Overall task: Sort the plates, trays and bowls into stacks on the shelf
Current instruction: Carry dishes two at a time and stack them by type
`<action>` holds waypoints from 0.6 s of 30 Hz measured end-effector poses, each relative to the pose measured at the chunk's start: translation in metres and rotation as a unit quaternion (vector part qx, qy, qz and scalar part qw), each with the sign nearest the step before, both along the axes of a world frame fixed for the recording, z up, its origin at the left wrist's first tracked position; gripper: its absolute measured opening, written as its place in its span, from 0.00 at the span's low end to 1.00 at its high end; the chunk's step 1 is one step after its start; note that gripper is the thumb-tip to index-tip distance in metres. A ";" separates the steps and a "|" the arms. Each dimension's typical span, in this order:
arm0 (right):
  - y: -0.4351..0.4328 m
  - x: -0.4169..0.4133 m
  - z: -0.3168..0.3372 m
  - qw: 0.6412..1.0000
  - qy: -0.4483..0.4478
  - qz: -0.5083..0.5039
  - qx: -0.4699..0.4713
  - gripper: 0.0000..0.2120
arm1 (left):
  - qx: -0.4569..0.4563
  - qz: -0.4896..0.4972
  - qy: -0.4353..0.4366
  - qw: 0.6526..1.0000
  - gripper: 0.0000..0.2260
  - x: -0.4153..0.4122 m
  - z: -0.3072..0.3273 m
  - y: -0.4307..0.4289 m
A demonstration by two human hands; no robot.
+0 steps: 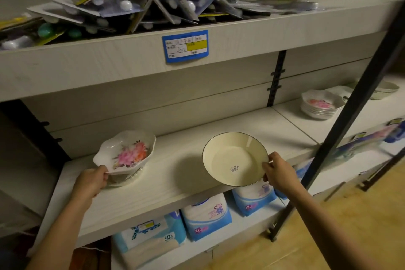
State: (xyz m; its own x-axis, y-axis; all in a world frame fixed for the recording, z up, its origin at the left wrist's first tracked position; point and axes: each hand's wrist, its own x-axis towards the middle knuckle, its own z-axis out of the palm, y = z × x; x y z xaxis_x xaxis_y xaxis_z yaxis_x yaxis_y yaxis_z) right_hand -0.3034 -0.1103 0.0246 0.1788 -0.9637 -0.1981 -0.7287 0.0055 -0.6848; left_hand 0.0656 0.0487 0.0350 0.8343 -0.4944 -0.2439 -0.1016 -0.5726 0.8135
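Shelf [171, 144] lies bare between floral bowl [127, 153] and cream plate [234, 158]; dark post [341, 120] bars the right.

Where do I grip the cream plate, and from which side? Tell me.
Pinch the cream plate at its right rim, coming from the right, as the right hand does. It is wide and shallow, tilted off the shelf, so only the rim offers a hold.

Middle level: pale wood-grain laminate shelf board [153, 199] carries a white scalloped bowl [127, 178] near its left front edge and, well apart at far right, a stack of white scalloped flower-print bowls [320, 107], with a stack of plain pale dishes [383, 91] behind, partly hidden by a dark post [359, 94].
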 end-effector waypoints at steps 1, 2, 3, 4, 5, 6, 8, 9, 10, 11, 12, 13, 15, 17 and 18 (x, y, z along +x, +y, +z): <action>-0.002 -0.007 0.000 1.000 -0.008 -0.003 -0.003 0.03 | -0.006 -0.011 -0.007 1.000 0.15 -0.012 0.006 -0.003; -0.003 -0.015 0.002 1.000 -0.011 -0.009 -0.006 0.03 | -0.012 -0.024 -0.014 1.000 0.15 -0.025 0.012 -0.007; -0.004 -0.023 0.003 1.000 -0.014 -0.014 -0.012 0.03 | -0.014 -0.038 -0.018 0.999 0.15 -0.038 0.019 -0.011; -0.006 -0.033 0.004 1.000 -0.018 -0.020 -0.015 0.03 | -0.016 -0.054 -0.020 0.998 0.15 -0.052 0.025 -0.015; -0.006 -0.043 0.005 0.999 -0.023 -0.026 -0.017 0.03 | -0.015 -0.075 -0.023 0.997 0.15 -0.067 0.029 -0.019; -0.007 -0.054 0.007 0.999 -0.028 -0.036 -0.017 0.04 | -0.015 -0.099 -0.024 0.995 0.15 -0.083 0.033 -0.025; -0.009 -0.080 0.010 0.998 -0.030 -0.056 -0.017 0.06 | -0.023 -0.143 -0.017 0.989 0.16 -0.114 0.036 -0.039; -0.009 -0.094 0.012 0.997 -0.034 -0.064 -0.019 0.07 | -0.029 -0.160 -0.014 0.987 0.16 -0.129 0.037 -0.046; -0.010 -0.110 0.013 0.997 -0.040 -0.069 -0.021 0.07 | -0.033 -0.175 -0.012 0.984 0.16 -0.144 0.036 -0.055; -0.010 -0.125 0.015 0.996 -0.043 -0.074 -0.025 0.06 | -0.036 -0.190 -0.008 0.981 0.16 -0.158 0.035 -0.063; -0.011 -0.142 0.015 0.995 -0.043 -0.080 -0.030 0.05 | -0.037 -0.207 -0.002 0.978 0.16 -0.173 0.033 -0.073; -0.012 -0.159 0.016 0.995 -0.041 -0.086 -0.037 0.04 | -0.034 -0.224 0.004 0.974 0.16 -0.188 0.031 -0.082; -0.013 -0.194 0.017 0.994 -0.033 -0.101 -0.041 0.04 | -0.028 -0.257 0.014 0.966 0.17 -0.219 0.027 -0.101; -0.016 -0.229 0.015 0.990 -0.039 -0.128 -0.035 0.06 | -0.026 -0.291 0.010 0.956 0.17 -0.251 0.028 -0.116; -0.017 -0.245 0.013 0.988 -0.046 -0.143 -0.034 0.07 | -0.025 -0.305 0.006 0.952 0.17 -0.266 0.027 -0.124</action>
State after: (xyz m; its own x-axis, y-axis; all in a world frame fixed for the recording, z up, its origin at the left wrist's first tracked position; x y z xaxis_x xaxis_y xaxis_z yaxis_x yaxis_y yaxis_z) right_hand -0.5487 -0.1275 0.0376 -0.0879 -0.9880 -0.1269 -0.6387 0.1536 -0.7540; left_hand -0.2005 -0.0756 0.0624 0.3858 -0.8970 -0.2158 -0.3925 -0.3712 0.8415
